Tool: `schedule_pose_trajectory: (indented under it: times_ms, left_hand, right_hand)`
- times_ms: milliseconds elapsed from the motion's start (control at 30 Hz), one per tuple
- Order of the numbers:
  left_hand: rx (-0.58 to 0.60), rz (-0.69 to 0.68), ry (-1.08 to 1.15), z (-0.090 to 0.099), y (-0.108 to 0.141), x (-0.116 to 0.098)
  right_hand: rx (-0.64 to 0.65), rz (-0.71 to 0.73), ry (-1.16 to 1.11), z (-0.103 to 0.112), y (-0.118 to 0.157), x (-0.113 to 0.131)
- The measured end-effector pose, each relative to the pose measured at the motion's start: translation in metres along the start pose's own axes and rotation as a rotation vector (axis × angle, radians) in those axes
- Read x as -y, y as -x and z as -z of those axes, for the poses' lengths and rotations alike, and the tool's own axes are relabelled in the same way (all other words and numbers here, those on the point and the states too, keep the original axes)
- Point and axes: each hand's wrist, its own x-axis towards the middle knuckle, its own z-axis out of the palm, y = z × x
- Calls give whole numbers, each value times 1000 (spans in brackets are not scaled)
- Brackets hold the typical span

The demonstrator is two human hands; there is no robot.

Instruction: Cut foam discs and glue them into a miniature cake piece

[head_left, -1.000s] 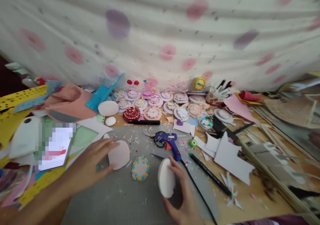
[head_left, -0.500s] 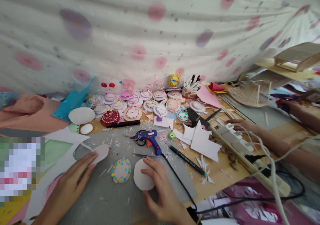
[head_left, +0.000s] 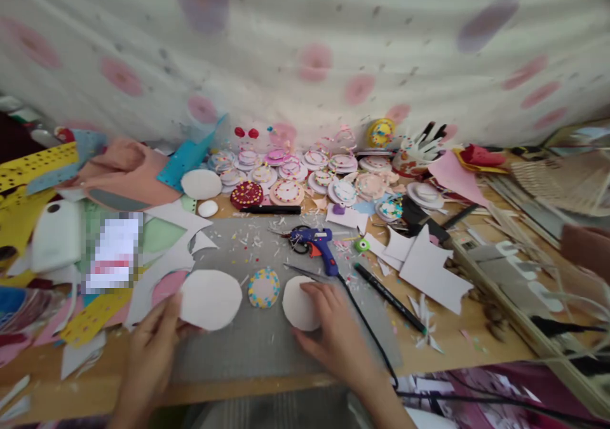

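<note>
Over tabletop point(head_left: 90, 388), left fingers point(head_left: 170, 313) gripping white disc point(head_left: 212, 300), now face-on; right fingers point(head_left: 324, 297), second disc point(head_left: 298, 303).

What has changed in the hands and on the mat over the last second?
The left hand has brought its white oval nearer the body and turned its face toward the camera. The right hand has laid its white disc, tilted up a second ago, flatter and stays in contact. Neither hand visibly let go. The dotted disc, hot glue gun and black marker stayed put.
</note>
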Motion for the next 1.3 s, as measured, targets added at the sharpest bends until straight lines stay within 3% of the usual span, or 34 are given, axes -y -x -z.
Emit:
schedule_pose_trajectory:
  times_ms: [100,200,300,600,733,833,933,1133,1200,1300]
  left_hand:
    - [31,152,51,2,17,14]
    - [65,216,78,3,25,17]
    - [69,212,101,5,26,16]
    - [-38,227,178,32,19,15]
    - [-66,216,181,41,15,15]
    - [-83,200,191,45,14,15]
    - [-70,188,196,47,15,15]
    - [-91,202,193,51,13,7]
    - [-86,191,194,50,12,4]
    - [-76,186,195,46,13,3]
  right_hand:
    - [78,18,-28,-11,1,9]
    - [89,32,-104,-24,-5,15]
    - [81,33,-95,-38,-22,21]
    - [124,15,212,-66,-82,46]
    - [121,26,151,-77,-113,45]
    - [71,-7,119,-72,-130,44]
    - [39,50,187,-58,-112,43]
    - [128,208,154,-40,-27,29]
    - [83,141,8,-35,-18,25]
    - [-126,-129,-244,-32,-24,25]
